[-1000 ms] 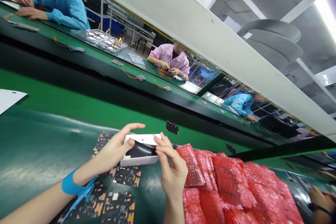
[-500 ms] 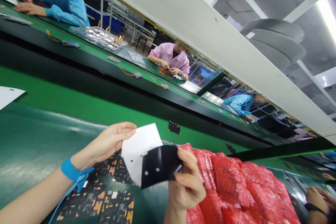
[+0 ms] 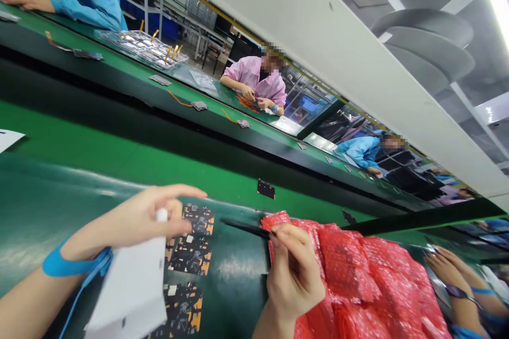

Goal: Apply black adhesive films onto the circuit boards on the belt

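Observation:
My left hand [image 3: 159, 217] has its index finger and thumb stretched apart. Just below it is a blurred white sheet [image 3: 131, 280] with small dark cut-outs, partly hidden by the hand. Whether the other fingers touch the sheet I cannot see. Between thumb and fingers, my right hand [image 3: 292, 265] pinches a thin black sheet [image 3: 244, 226], now seen nearly edge-on, beside a pile of red bubble-wrap pouches [image 3: 350, 270]. Several black circuit boards with orange patches [image 3: 191, 255] lie on the green bench [image 3: 230, 270] between my hands, some covered by the white sheet.
A dark board [image 3: 266, 188] lies on the green strip beyond the bench. Another white sheet [image 3: 8, 139] shows at the left edge. Across the line, co-workers sit by small parts with orange ribbons [image 3: 199, 106]. A co-worker's hands [image 3: 447, 270] are at the right.
The white and black sheets have come apart. My left hand's thumb and index finger have spread, with the white sheet now lower and left. The black sheet has turned edge-on in my right hand.

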The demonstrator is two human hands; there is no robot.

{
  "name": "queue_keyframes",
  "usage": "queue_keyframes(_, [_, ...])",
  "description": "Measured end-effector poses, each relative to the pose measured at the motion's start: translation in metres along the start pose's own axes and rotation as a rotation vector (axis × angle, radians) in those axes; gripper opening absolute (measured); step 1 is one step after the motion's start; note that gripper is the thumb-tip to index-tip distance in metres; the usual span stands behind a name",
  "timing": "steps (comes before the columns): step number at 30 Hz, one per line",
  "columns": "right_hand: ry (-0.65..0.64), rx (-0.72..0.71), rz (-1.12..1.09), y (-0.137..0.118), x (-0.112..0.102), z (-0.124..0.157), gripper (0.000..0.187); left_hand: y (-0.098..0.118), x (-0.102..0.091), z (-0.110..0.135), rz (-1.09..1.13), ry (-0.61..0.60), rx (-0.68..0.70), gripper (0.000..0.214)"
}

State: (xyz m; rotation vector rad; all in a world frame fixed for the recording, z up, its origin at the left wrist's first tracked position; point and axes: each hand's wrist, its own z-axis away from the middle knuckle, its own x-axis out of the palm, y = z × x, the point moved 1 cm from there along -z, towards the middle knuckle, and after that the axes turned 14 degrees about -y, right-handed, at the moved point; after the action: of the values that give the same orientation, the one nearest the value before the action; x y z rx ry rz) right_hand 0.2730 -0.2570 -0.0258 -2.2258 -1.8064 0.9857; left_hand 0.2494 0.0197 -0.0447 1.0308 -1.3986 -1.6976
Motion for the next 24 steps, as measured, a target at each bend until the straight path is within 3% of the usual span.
queue_keyframes(1, [-0.02,0.005,-0.018,0.0,0.001,0.0,0.051,0.002,0.007,0.0,-0.116,-0.066,-0.011,0.068])
queue_keyframes(3, [-0.075,0.02,-0.049,-0.001,0.002,0.001,0.05,0.007,0.02,-0.001,-0.282,-0.074,0.005,0.07])
queue_keyframes(7, [-0.152,0.03,-0.08,0.001,0.01,0.002,0.05,0.015,0.035,-0.004,-0.467,0.08,0.196,0.036])
queue_keyframes(10, [-0.118,0.097,-0.097,0.004,0.019,0.002,0.058,0.016,0.037,-0.004,-0.555,0.184,0.322,0.035])
queue_keyframes(14, [-0.064,0.262,-0.073,0.008,0.023,-0.002,0.084,0.013,0.034,-0.002,-0.625,0.263,0.355,0.027])
queue_keyframes(16, [-0.072,0.342,-0.065,0.011,0.02,-0.004,0.075,0.013,0.032,-0.002,-0.621,0.252,0.349,0.035])
queue_keyframes(20, [-0.168,0.481,-0.277,0.016,0.009,-0.002,0.025,0.02,0.03,0.002,-0.564,0.219,0.322,0.041])
queue_keyframes(24, [-0.191,0.553,-0.291,0.024,0.004,0.006,0.026,0.029,0.037,0.008,-0.383,0.074,0.328,0.036])
